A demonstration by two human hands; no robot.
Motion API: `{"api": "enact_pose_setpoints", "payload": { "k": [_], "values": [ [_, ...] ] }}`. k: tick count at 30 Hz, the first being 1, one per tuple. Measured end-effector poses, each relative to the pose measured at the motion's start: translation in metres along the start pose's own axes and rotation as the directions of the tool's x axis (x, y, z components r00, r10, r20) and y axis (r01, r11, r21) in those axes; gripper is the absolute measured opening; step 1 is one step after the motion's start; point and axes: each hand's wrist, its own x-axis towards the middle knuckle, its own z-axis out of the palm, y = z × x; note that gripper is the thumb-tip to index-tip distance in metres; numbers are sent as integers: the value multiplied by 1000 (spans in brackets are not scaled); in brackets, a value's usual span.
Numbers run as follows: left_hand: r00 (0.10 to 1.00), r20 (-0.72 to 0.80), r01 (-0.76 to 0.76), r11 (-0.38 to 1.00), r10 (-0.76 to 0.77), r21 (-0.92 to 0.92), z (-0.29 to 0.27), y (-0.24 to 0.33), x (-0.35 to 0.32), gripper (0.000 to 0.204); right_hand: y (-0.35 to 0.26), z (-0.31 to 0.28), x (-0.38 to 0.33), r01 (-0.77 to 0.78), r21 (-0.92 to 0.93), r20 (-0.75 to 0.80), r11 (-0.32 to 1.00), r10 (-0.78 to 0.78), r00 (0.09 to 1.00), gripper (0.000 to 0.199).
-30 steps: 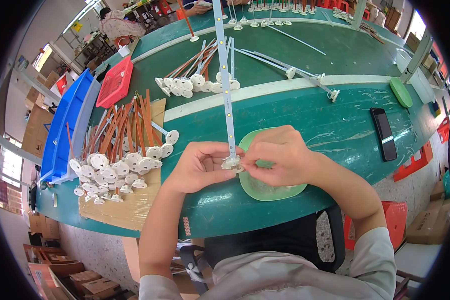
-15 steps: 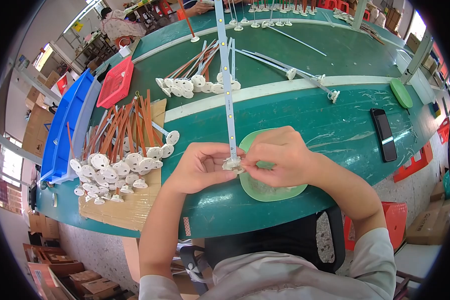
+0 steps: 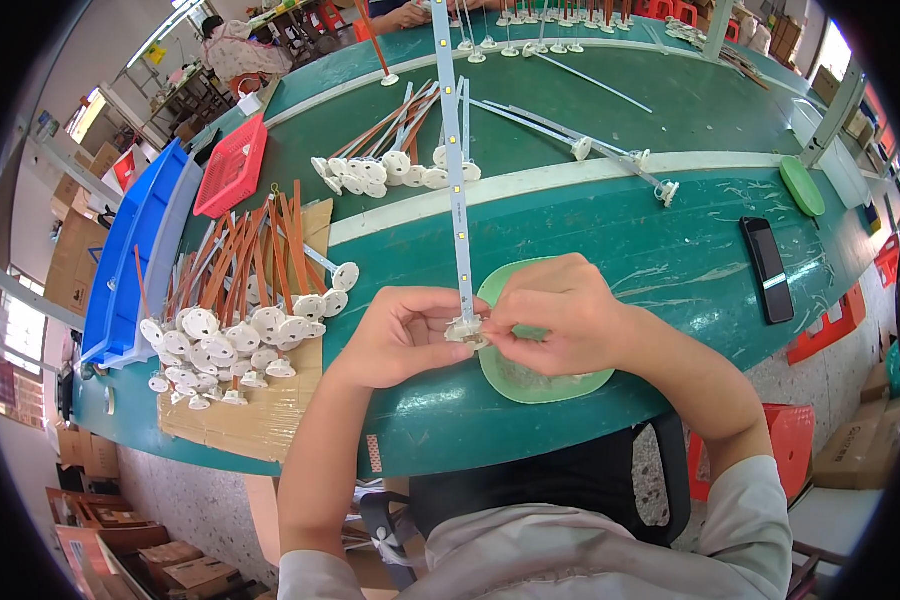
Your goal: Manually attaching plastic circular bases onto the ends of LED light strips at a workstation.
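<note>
An LED strip [image 3: 454, 150] stands upright before me, its lower end set in a round whitish end cap [image 3: 464, 332]. My left hand [image 3: 402, 335] is closed around that cap, thumb in front and fingers behind. At the cap's right edge, my right hand [image 3: 562, 315] pinches with thumb and forefinger; anything between those fingertips is too small to make out. Below the right hand sits a light green tray [image 3: 545, 388], partly covered by it, with small pale pieces inside.
On cardboard [image 3: 300, 400] at the left lie many strips with white round caps [image 3: 220, 345]. Behind them are a blue bin [image 3: 130, 260] and a red basket [image 3: 232, 165]. More capped strips [image 3: 390, 165] lie farther back. A phone [image 3: 767, 270] rests at right. Another person's hand [image 3: 405, 14] shows at the far edge.
The strip's upper part has tipped very slightly. Both my hands stay in nearly the same place at the cap.
</note>
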Motion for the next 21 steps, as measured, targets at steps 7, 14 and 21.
{"api": "enact_pose_setpoints", "payload": {
  "k": [7,14,21],
  "values": [
    [1000,-2,2,1000,-2,27,0,0,0,45,0,0,0,0,-2,8,1000,0,1000,19],
    [1000,-2,-4,1000,4,3,0,-1,0,45,0,1,-1,19,-40,1,999,-19,1000,20],
    [1000,-2,27,999,-27,20,1,1,0,45,0,0,-1,32,-51,26,998,-31,999,21]
  ]
}}
